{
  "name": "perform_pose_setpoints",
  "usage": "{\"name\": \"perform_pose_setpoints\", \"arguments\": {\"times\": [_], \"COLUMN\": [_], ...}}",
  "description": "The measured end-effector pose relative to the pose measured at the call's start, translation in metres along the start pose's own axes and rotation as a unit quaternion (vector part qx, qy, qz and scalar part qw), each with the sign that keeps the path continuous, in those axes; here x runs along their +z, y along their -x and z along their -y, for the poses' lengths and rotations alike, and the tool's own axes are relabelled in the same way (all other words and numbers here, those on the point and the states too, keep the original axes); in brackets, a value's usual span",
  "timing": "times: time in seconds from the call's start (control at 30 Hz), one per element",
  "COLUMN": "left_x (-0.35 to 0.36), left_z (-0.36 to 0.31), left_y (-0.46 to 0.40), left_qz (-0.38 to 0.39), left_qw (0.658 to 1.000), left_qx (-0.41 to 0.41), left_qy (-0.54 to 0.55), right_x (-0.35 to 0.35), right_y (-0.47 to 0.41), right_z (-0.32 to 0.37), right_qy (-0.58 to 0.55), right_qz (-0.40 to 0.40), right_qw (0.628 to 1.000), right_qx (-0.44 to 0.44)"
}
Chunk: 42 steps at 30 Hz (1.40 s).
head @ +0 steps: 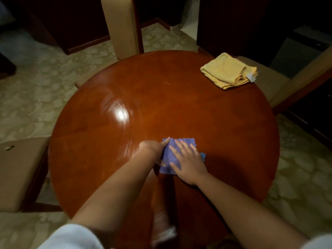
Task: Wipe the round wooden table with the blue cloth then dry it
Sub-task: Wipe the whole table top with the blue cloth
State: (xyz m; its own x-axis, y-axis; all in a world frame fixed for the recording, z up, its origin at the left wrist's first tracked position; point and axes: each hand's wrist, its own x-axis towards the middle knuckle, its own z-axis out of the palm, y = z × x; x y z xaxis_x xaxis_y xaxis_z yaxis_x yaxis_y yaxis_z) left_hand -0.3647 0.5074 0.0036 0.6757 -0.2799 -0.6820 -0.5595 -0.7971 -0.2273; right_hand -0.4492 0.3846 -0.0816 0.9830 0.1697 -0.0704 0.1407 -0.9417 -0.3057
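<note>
Two hands: both ours, both down on the blue cloth (169, 157), reaching in from the near edge in white sleeves (71, 238).
Right hand (186, 163): we've got it flat on top of the cloth, fingers straight and fanned out, palm pressing down.
Left hand (152, 146): we see it at the cloth's left edge, thumb laid along the top and the fingers curled under, gripping that edge.
Blue cloth: folded small, lying on the near-centre of the table, its scalloped edge showing past our fingertips and a corner poking out to the right of the right hand.
Round wooden table (206, 119): reddish and glossy, and we catch a bright glare with streaky smears to the left of centre.
Yellow cloth (229, 71): folded, white tag showing, sitting at the far right rim, well apart from the hands.
Chairs: one beige seat (19, 169) tucked in at our left, one tall beige chair back (122, 26) across the table, another seat (265, 83) just behind the yellow cloth.
Floor (36, 83): pale, patterned, dimly lit.
</note>
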Motion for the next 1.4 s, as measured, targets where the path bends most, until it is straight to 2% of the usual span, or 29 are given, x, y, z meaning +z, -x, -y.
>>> {"name": "perform_pose_setpoints", "arguments": {"times": [0.3, 0.43, 0.53, 0.6, 0.67, 0.73, 0.77, 0.8, 0.87, 0.9, 1.0, 1.1, 1.2, 1.3, 1.4], "left_x": [0.018, 0.033, 0.048, 0.058, 0.074, 0.092, 0.099, 0.105, 0.108, 0.107, 0.113, 0.133, 0.143, 0.141, 0.144], "left_z": [-0.002, -0.002, 0.001, 0.004, 0.005, 0.002, -0.001, -0.004, -0.012, -0.017, -0.028, -0.029, -0.026, -0.028, -0.032], "left_y": [0.014, 0.022, 0.028, 0.033, 0.038, 0.044, 0.047, 0.045, 0.038, 0.034, 0.025, 0.028, 0.036, 0.038, 0.032], "left_qz": [-0.052, -0.069, -0.071, -0.079, -0.136, -0.267, -0.311, -0.343, -0.37, -0.372, -0.305, -0.299, -0.325, -0.297, -0.302], "left_qw": [0.994, 0.988, 0.986, 0.989, 0.983, 0.947, 0.925, 0.905, 0.89, 0.89, 0.918, 0.913, 0.9, 0.902, 0.914], "left_qx": [0.065, 0.092, 0.111, 0.111, 0.123, 0.165, 0.192, 0.213, 0.227, 0.228, 0.213, 0.215, 0.241, 0.23, 0.204], "left_qy": [-0.071, -0.102, -0.098, -0.057, -0.009, 0.066, 0.106, 0.136, 0.138, 0.135, 0.137, 0.174, 0.161, 0.214, 0.18], "right_x": [0.006, 0.013, 0.016, 0.011, 0.004, 0.002, 0.004, 0.003, 0.008, 0.008, 0.012, 0.02, 0.03, 0.032, 0.03], "right_y": [0.032, 0.049, 0.063, 0.072, 0.074, 0.074, 0.074, 0.073, 0.074, 0.074, 0.077, 0.09, 0.105, 0.107, 0.107], "right_z": [0.015, 0.034, 0.04, 0.037, 0.03, 0.024, 0.023, 0.022, 0.021, 0.021, 0.025, 0.036, 0.051, 0.058, 0.057], "right_qy": [-0.002, 0.024, -0.008, -0.064, -0.061, -0.052, -0.054, -0.042, -0.005, 0.003, 0.043, 0.064, 0.042, 0.03, 0.044], "right_qz": [0.06, 0.001, -0.009, -0.029, -0.007, -0.041, -0.023, -0.011, 0.003, -0.004, -0.017, -0.019, -0.004, -0.01, -0.021], "right_qw": [0.997, 0.998, 0.999, 0.997, 0.998, 0.997, 0.997, 0.997, 0.996, 0.996, 0.994, 0.992, 0.991, 0.989, 0.987], "right_qx": [0.045, 0.056, 0.035, 0.036, 0.028, 0.041, 0.053, 0.069, 0.09, 0.094, 0.1, 0.109, 0.129, 0.146, 0.15]}}
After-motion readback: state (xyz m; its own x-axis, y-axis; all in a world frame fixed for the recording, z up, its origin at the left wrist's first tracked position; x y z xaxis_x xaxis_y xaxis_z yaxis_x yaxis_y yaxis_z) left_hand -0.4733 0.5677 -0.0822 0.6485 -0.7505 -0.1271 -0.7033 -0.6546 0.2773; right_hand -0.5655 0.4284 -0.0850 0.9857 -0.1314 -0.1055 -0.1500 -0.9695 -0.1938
